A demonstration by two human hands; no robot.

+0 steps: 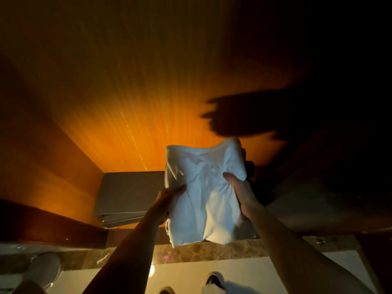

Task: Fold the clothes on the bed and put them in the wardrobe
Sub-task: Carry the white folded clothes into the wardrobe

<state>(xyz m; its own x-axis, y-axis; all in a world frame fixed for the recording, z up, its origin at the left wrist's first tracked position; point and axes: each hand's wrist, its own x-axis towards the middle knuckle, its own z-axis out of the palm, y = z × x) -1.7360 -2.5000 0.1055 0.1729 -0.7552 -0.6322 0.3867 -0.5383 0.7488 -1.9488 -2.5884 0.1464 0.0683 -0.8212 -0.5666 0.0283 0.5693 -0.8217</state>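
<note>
The shirt (203, 194), folded and white, is being held in the air at the wardrobe (118, 102) opening, above its floor, right of the grey boxes (127, 194). The left hand (169, 200) is pinching its left edge, fingers (180, 188) closed on cloth; the right hand (239, 192) is gripping the right edge likewise. To place it well, I judge both hands should be lowering it level, keeping the folds flat, beside the boxes rather than on their corner.

Grey flat boxes (127, 192), stacked; pale slippers (214, 281) on glossy floor (275, 270).
</note>
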